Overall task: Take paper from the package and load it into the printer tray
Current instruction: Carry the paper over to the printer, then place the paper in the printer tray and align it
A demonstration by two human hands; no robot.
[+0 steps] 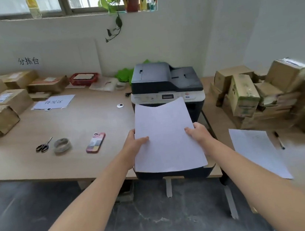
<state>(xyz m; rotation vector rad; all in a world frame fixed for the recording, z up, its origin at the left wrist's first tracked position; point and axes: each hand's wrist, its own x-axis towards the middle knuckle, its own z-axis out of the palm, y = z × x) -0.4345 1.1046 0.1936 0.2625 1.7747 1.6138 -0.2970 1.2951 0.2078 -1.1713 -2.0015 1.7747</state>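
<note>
Two hands hold paper (167, 136) over a printer (164, 82) tray (175, 174).
Left hand (135, 143) and right hand (198, 132) grasp its side edges, thumbs on top.

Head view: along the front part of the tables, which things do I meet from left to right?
Scissors → roll of tape → phone → left hand → stack of paper → right hand → loose sheet → pen.

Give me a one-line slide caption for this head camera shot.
Both hands, left hand and right hand, hold a paper stack over the pulled-out printer tray.
</note>
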